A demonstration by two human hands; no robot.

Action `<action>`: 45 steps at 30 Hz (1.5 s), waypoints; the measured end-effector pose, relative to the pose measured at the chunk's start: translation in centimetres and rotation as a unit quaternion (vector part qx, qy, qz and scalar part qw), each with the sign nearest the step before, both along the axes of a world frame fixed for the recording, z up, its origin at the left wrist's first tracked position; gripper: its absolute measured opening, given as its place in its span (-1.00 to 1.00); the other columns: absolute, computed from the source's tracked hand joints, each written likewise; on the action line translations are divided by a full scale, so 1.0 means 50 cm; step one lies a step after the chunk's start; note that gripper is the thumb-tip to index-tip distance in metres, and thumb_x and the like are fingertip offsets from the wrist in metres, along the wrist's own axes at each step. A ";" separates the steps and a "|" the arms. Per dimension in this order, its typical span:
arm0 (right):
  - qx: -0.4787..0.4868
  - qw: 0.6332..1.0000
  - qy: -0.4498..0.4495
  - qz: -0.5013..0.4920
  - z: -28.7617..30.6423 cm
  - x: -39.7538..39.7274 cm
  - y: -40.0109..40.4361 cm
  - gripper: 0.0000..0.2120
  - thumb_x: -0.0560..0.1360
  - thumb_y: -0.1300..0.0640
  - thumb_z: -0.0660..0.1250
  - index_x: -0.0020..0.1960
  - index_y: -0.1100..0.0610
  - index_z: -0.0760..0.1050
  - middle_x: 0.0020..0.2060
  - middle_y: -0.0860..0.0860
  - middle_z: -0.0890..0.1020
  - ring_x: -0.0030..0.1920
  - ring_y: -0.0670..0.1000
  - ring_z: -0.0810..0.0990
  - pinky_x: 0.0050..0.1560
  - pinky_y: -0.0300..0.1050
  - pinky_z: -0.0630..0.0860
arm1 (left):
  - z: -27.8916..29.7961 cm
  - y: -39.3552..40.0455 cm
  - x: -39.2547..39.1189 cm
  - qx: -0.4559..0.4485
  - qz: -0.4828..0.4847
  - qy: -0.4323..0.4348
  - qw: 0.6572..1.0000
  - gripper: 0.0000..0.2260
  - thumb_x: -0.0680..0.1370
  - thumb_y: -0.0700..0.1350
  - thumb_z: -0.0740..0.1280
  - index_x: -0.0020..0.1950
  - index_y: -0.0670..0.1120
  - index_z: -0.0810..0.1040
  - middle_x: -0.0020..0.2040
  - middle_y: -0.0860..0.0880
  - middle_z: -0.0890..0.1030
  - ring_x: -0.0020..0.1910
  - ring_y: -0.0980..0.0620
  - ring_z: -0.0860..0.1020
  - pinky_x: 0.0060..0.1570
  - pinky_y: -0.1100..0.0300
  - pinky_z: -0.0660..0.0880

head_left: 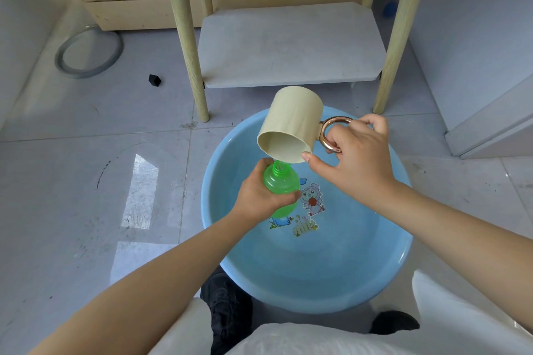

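Note:
A green translucent plastic bottle (pixel 281 181) with an open threaded neck is held upright over a light blue basin (pixel 375 282) by my left hand (pixel 256 196), whose fingers wrap its body. My right hand (pixel 357 158) grips the copper ring handle of a beige cup (pixel 291 124), thumb touching the rim. The cup is tipped down, its mouth right above the bottle's neck, and a thin stream of water runs into the bottle. The basin holds water and has a cartoon print on its bottom.
A wooden-legged table with a white lower shelf (pixel 288 46) stands just behind the basin. A grey ring (pixel 86 55) and a small black block (pixel 155 80) lie on the tiled floor to the left. My black shoes (pixel 227 311) flank the basin's near edge.

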State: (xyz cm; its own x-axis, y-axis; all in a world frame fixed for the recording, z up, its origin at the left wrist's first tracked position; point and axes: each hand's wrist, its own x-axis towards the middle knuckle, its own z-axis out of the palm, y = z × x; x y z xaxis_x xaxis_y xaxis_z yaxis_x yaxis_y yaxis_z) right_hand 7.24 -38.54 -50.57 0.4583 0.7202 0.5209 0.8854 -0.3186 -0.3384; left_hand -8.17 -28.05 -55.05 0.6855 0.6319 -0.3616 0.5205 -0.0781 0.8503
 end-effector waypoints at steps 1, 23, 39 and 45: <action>-0.002 1.000 -0.002 0.000 -0.002 0.002 0.000 -0.61 0.36 -0.24 0.29 -0.28 0.01 0.20 -0.47 -0.12 0.31 -0.34 0.00 0.28 0.02 -0.08 0.19 | 0.000 0.000 0.000 0.001 -0.001 0.001 1.000 -0.42 0.30 -0.04 0.57 0.22 0.09 0.38 -0.01 0.17 0.56 0.00 0.17 0.55 -0.01 0.24 0.50; 0.046 0.991 -0.123 0.034 0.004 0.012 0.006 -0.57 0.37 -0.15 0.39 -0.37 0.17 0.35 -0.48 -0.11 0.27 -0.40 0.04 0.36 0.08 -0.06 0.25 | -0.001 0.000 -0.001 0.003 0.000 0.006 1.000 -0.44 0.31 -0.04 0.57 0.17 0.15 0.34 -0.04 0.21 0.53 -0.03 0.22 0.53 -0.05 0.32 0.47; 0.013 1.000 -0.015 0.000 0.015 0.006 0.007 -0.57 0.38 -0.23 0.33 -0.35 0.09 0.28 -0.49 -0.14 0.28 -0.41 -0.01 0.31 0.04 -0.12 0.19 | 0.004 0.001 0.003 -0.004 0.014 -0.001 1.000 -0.46 0.31 -0.05 0.58 0.15 0.15 0.36 -0.05 0.21 0.54 -0.06 0.27 0.52 -0.10 0.36 0.44; -0.128 0.965 0.198 -0.114 -0.006 0.043 0.004 -0.50 0.42 -0.30 0.29 -0.40 0.06 0.24 -0.53 -0.10 0.36 -0.31 0.11 0.40 -0.11 -0.09 0.16 | 0.003 0.008 0.004 -0.004 0.032 -0.009 0.999 -0.48 0.31 -0.07 0.58 0.14 0.13 0.39 -0.06 0.20 0.55 -0.07 0.28 0.52 -0.15 0.40 0.44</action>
